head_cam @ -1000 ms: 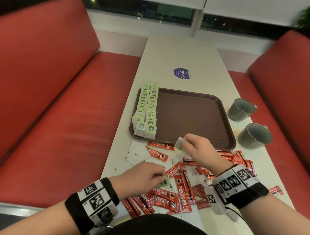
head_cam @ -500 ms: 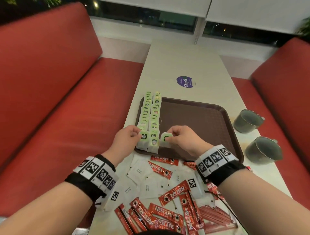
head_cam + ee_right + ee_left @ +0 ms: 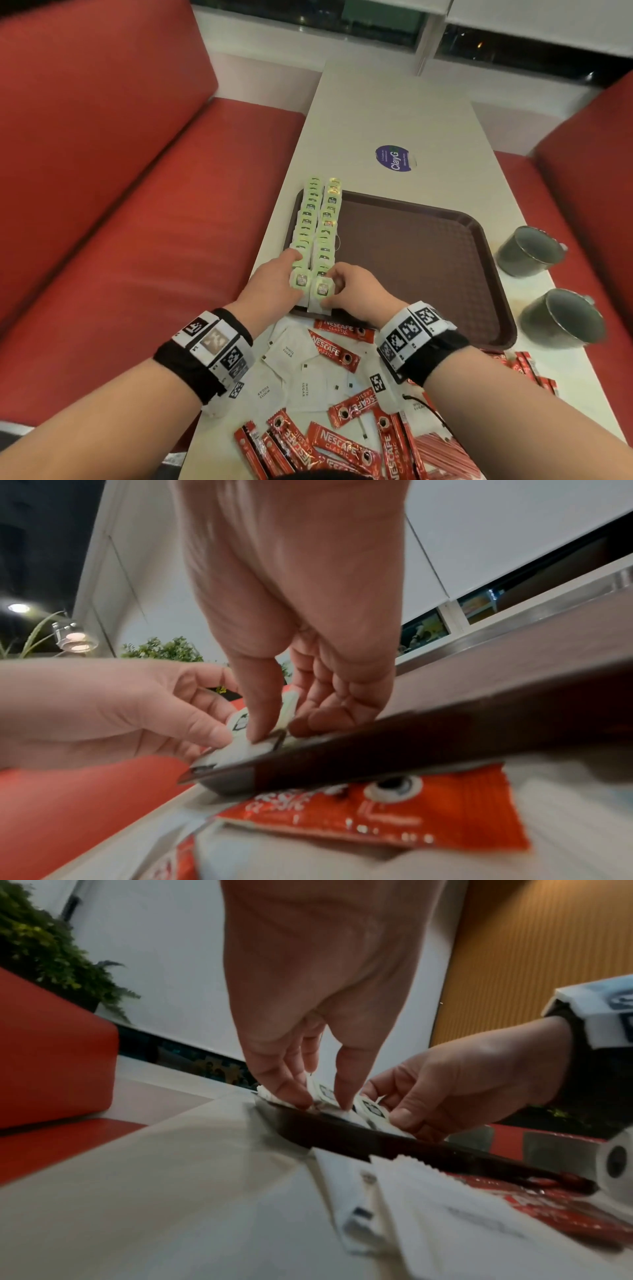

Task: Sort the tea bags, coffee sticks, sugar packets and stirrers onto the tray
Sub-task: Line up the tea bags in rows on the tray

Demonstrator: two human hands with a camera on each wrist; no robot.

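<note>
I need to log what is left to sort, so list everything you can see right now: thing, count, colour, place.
tea bags: two long rows, count unclear, green and white, left side of tray
tray: one, dark brown, middle of table
coffee sticks: many, red, loose on table near the tray's front edge
sugar packets: several, white, on table among the sticks
stirrers: a bundle, red, near table edge
mugs: two, grey, on table right of tray
sticker: one, purple, on table beyond tray
table: one, off-white
benches: red, both sides
left hand: on front of left row
right hand: pinches front tea bag of right row
</note>
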